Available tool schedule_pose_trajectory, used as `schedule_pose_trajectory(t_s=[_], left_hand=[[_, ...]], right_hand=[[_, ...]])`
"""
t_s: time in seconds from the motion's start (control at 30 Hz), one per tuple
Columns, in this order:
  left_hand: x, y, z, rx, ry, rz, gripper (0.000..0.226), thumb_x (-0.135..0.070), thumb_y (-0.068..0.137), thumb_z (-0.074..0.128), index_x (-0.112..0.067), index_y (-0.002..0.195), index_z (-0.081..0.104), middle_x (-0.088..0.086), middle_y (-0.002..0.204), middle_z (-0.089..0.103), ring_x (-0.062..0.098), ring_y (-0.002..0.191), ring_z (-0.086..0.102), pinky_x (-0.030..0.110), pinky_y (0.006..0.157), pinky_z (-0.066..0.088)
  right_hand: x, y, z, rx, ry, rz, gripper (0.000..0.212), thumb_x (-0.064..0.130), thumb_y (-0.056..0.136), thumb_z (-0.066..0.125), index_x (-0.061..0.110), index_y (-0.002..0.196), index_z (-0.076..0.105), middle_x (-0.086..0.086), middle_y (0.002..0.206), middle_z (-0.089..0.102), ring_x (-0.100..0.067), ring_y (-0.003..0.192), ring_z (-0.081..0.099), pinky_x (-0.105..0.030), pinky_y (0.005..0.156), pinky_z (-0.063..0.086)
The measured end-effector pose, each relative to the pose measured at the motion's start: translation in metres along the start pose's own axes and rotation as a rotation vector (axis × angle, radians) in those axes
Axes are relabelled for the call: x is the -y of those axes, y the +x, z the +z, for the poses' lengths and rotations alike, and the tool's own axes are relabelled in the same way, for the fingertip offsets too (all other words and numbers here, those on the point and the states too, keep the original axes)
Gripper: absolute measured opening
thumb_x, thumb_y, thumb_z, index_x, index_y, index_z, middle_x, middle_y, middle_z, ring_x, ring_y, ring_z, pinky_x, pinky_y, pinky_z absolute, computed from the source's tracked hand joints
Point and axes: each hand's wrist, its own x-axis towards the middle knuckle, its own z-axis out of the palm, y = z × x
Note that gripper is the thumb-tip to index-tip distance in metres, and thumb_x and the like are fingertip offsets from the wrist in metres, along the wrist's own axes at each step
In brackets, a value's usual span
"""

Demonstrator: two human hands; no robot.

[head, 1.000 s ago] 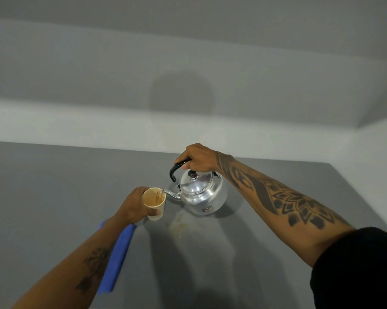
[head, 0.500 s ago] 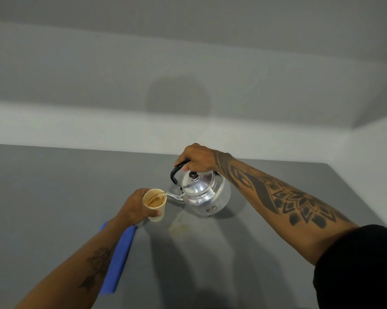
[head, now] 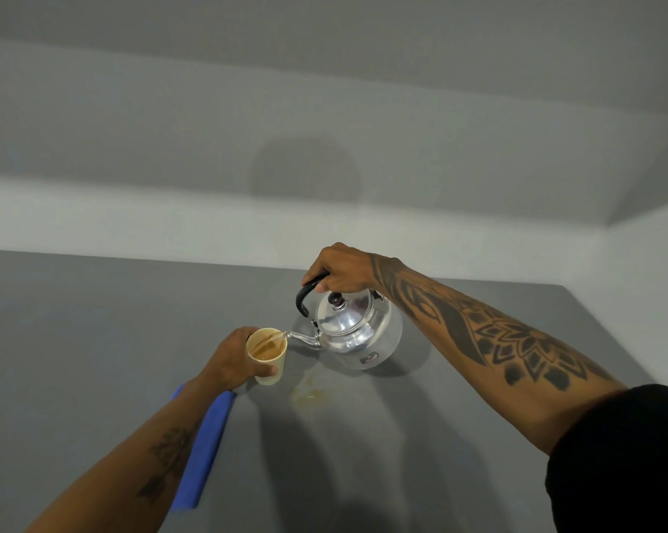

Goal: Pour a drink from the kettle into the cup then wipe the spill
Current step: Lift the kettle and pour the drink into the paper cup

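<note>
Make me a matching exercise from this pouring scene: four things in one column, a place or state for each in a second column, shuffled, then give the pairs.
Things
1. kettle
2. cup
3. blue cloth
4. spill

Places or states
A. lying flat on the table, partly under the left forearm
B. tilted, held by its black handle in the right hand
C. brownish patch on the table, below the spout
D. held in the left hand, taking the stream

Pairs: 1-B, 2-D, 3-A, 4-C

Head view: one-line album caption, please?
Right hand tips kettle into cup held by left hand.
</note>
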Motion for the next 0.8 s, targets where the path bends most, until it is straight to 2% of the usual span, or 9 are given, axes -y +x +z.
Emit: schedule_pose_trajectory(t_s=[0.13, 0.2, 0.37, 0.5, 0.6, 0.73, 0.8], left_hand=[[-0.002, 0.001, 0.001, -0.009, 0.011, 0.001, 0.059, -0.030, 0.053, 0.091, -0.031, 0.098, 0.054, -0.004, 0.099, 0.062, 0.019, 0.092, 0.060, 0.038, 0.084, 0.052], [-0.002, 0.001, 0.001, -0.002, 0.014, -0.011, 0.061, -0.035, 0.050, 0.090, -0.031, 0.099, 0.054, -0.003, 0.100, 0.063, 0.019, 0.091, 0.060, 0.038, 0.084, 0.052], [0.007, 0.006, 0.001, 0.016, 0.025, -0.033, 0.069, -0.054, 0.040, 0.083, -0.034, 0.101, 0.056, -0.004, 0.102, 0.065, 0.017, 0.093, 0.062, 0.039, 0.084, 0.055], [0.004, 0.006, 0.001, 0.005, 0.031, -0.032, 0.066, -0.045, 0.043, 0.086, -0.035, 0.100, 0.054, -0.004, 0.102, 0.063, 0.019, 0.093, 0.061, 0.038, 0.084, 0.052], [0.005, 0.007, 0.003, 0.015, 0.036, -0.033, 0.067, -0.041, 0.046, 0.088, -0.033, 0.102, 0.053, -0.003, 0.104, 0.061, 0.019, 0.095, 0.060, 0.037, 0.085, 0.051], [0.009, 0.009, 0.003, 0.018, 0.040, -0.045, 0.073, -0.051, 0.041, 0.084, -0.031, 0.105, 0.054, -0.003, 0.105, 0.062, 0.019, 0.096, 0.060, 0.038, 0.085, 0.052], [0.010, 0.009, 0.003, 0.015, 0.044, -0.049, 0.076, -0.054, 0.038, 0.081, -0.032, 0.106, 0.053, -0.003, 0.107, 0.062, 0.018, 0.096, 0.060, 0.038, 0.086, 0.052]], right_hand=[[-0.002, 0.000, -0.001, -0.002, 0.000, -0.002, 0.032, 0.009, 0.086, 0.063, 0.011, 0.117, 0.068, -0.006, 0.117, 0.071, -0.021, 0.103, 0.063, -0.029, 0.091, 0.048], [-0.002, -0.001, -0.002, 0.000, 0.004, -0.003, 0.032, 0.008, 0.086, 0.062, 0.011, 0.117, 0.068, -0.006, 0.117, 0.071, -0.019, 0.103, 0.062, -0.027, 0.090, 0.047], [-0.004, -0.002, -0.003, 0.006, 0.018, -0.002, 0.031, 0.009, 0.086, 0.063, 0.013, 0.116, 0.068, -0.005, 0.115, 0.072, -0.021, 0.102, 0.064, -0.036, 0.094, 0.051], [-0.006, -0.002, -0.003, -0.002, 0.026, -0.001, 0.031, 0.008, 0.086, 0.063, 0.012, 0.116, 0.069, -0.005, 0.115, 0.072, -0.018, 0.100, 0.063, -0.028, 0.089, 0.049], [-0.007, -0.002, -0.004, 0.000, 0.033, 0.001, 0.031, 0.008, 0.086, 0.063, 0.013, 0.116, 0.069, -0.005, 0.115, 0.072, -0.016, 0.096, 0.062, -0.027, 0.087, 0.049], [-0.007, -0.002, -0.005, 0.003, 0.021, -0.010, 0.031, 0.009, 0.086, 0.064, 0.013, 0.116, 0.069, -0.005, 0.114, 0.072, -0.017, 0.097, 0.064, -0.031, 0.089, 0.051], [-0.007, -0.002, -0.006, 0.003, 0.024, -0.011, 0.030, 0.009, 0.086, 0.064, 0.013, 0.116, 0.069, -0.005, 0.114, 0.072, -0.014, 0.092, 0.062, -0.028, 0.086, 0.050]])
